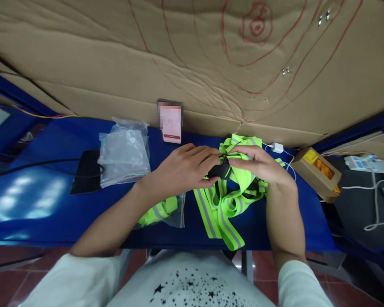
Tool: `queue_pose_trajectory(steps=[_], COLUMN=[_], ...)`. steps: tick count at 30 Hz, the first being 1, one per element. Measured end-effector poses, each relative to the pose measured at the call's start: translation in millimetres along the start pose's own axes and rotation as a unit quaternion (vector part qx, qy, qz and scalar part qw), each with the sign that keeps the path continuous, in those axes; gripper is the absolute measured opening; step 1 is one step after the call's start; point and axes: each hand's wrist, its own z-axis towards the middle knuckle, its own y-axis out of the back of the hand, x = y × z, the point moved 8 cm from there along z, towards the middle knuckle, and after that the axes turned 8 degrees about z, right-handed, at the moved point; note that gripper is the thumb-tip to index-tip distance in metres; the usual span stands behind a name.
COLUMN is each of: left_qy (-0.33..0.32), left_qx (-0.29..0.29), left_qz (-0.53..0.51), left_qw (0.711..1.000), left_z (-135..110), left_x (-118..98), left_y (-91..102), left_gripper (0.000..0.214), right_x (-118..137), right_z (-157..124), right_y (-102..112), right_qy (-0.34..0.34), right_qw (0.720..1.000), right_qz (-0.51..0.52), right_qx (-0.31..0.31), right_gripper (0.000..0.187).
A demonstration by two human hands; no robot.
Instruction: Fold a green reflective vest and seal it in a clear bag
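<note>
Fingers of the left hand [182, 168] curl together, pinching a black buckle [219, 170]; right hand [259, 164] arches palm-down, fingertips clamped on the vest [227, 204] strap beside it

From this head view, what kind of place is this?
Probably a small packing workbench: a blue table, clear zip bags, a bagged reflective strap, and both hands on a neon reflective strap vest.

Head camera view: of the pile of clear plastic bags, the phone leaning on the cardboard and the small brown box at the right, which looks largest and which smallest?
1. Clear plastic bags, plainly the largest.
2. Brown box.
3. Phone.
The box and phone look close in size, and the wide lens stretches the box near the edge, so their order is unsure.
</note>
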Motion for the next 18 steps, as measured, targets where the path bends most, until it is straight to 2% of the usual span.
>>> queue_pose_trajectory(steps=[3,6,8,10,12,14,16,18], left_qy=[0.015,0.081,0.158,0.210,0.212,0.205,0.205,0.196], left_qx=[0.020,0.009,-0.047,-0.115,-0.171,-0.252,-0.348,-0.407], left_qz=[-0.062,-0.163,-0.231,-0.316,-0.399,-0.443,-0.439,-0.413], left_qw=[0.998,0.983,0.959,0.918,0.876,0.836,0.803,0.790], left_z=[-3,-10,-18,-27,-34,-44,-57,-66], left_x=[6,29,58,86,107,124,138,145], left_y=[-2.2,3.9,14.5,24.1,31.7,42.9,56.5,67.3], left_gripper=[0.041,0.044,0.032,0.023,0.018,0.020,0.028,0.034], right_x=[-7,-13,-11,-2,9,18,27,37], right_z=[-5,-20,-35,-52,-67,-81,-98,-115], right_y=[15,47,74,96,110,121,132,144], right_qy=[-0.017,-0.024,0.016,0.085,0.132,0.153,0.176,0.219], right_qw=[0.999,0.986,0.958,0.923,0.904,0.893,0.880,0.861], right_qz=[0.006,0.088,0.178,0.244,0.267,0.256,0.215,0.163], right_qx=[-0.039,-0.137,-0.224,-0.285,-0.308,-0.336,-0.385,-0.428], right_gripper=[0.020,0.020,0.024,0.027,0.028,0.028,0.029,0.027])
